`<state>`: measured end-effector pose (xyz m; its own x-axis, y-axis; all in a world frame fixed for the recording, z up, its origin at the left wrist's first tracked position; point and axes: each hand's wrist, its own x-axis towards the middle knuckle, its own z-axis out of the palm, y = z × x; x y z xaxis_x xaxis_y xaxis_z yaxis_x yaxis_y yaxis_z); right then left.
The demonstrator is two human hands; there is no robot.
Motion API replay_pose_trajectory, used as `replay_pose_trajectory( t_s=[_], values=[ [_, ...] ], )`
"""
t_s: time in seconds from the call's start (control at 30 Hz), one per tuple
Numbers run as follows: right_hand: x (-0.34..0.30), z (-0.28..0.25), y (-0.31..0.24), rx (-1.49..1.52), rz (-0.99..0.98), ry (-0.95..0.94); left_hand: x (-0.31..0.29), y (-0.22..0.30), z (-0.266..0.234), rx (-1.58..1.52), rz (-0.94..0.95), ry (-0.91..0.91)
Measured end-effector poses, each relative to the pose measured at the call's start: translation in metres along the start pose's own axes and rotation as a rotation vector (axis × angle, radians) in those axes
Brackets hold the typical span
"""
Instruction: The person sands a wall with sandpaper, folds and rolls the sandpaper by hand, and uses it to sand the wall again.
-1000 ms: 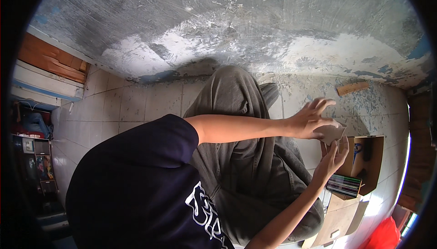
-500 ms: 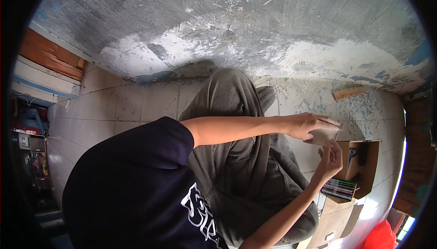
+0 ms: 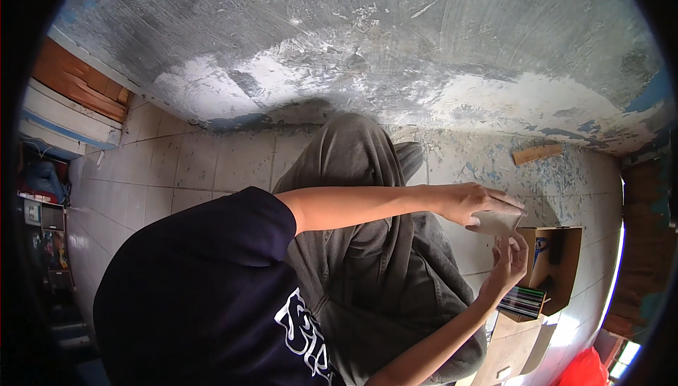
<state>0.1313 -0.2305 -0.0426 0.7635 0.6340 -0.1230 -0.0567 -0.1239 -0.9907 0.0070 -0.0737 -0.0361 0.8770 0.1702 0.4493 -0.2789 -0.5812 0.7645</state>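
A small, thin, greyish-brown sheet (image 3: 496, 223) is held up beyond my knees, at the right of the view. My left hand (image 3: 472, 204) grips it from above, thumb on the near side and fingers along the top edge. The fingertips of my right hand (image 3: 510, 262) pinch the sheet's lower corner, with the palm turned partly up. Just past my right hand stands an open cardboard box (image 3: 565, 273). It holds a blue-handled item (image 3: 541, 246), a dark oblong object (image 3: 556, 247) and a stack of thin, striped-edged pieces (image 3: 522, 303).
A peeling grey and white wall (image 3: 353, 40) runs along the top. Paint flakes and a flat wooden piece (image 3: 537, 153) lie on the tiled floor. Below the box are a light brown board (image 3: 505, 343) with a small white block (image 3: 503, 372), and a red plastic bag (image 3: 585, 370).
The sheet has tilted so its face shows more fully, and both hands have shifted slightly left and down. The whole view has moved a little.
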Motion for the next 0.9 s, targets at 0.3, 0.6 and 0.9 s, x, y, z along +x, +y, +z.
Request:
replay_pose_trajectory(
  t_s=[0.3, 0.6, 0.9],
  values=[
    [0.001, -0.001, 0.000, -0.023, -0.019, 0.056, -0.002, 0.003, -0.002, -0.019, -0.033, 0.014],
    [-0.004, -0.018, -0.002, 0.235, 0.296, -0.039, -0.002, 0.001, -0.009, -0.016, -0.052, -0.038],
    [-0.008, -0.014, -0.005, 0.295, 0.399, -0.142, -0.001, -0.003, -0.004, -0.036, -0.048, 0.000]
  ],
)
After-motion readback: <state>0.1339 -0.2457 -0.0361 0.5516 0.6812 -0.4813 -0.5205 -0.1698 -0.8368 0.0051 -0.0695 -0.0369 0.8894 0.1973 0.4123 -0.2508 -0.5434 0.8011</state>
